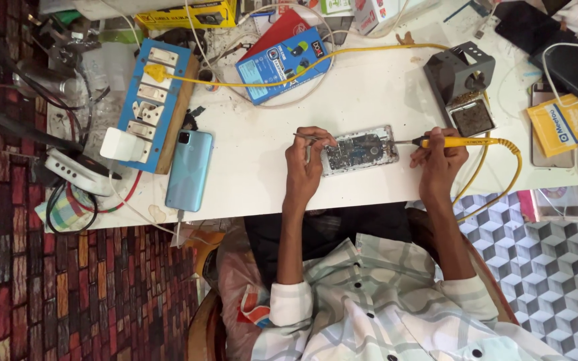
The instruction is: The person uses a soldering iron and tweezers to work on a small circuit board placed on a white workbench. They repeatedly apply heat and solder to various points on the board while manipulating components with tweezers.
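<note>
The opened phone (358, 148) sits face down near the front edge of the white table (369, 93), back cover off and board exposed, right between both hands. Left hand (304, 164) rests on its left end, fingers closed around thin tweezers (312, 138) that point in over the board. Right hand (438, 160) has a pen-style hold on the yellow soldering iron (459, 142), tip aimed at the phone's right edge; can't tell if it's actually touching. The iron's yellow cable (496, 180) loops off the table edge right beside that wrist, so my guess is a snag there could tug the tip across the board. The phone isn't clamped either, only the left hand pins it, so a push might slide it. Just behind is the iron stand (461, 83) with its dirty sponge tray. Further left there's a blue phone (189, 169) lying flat, then a blue switch board (150, 93) with a yellow plug in it.
</note>
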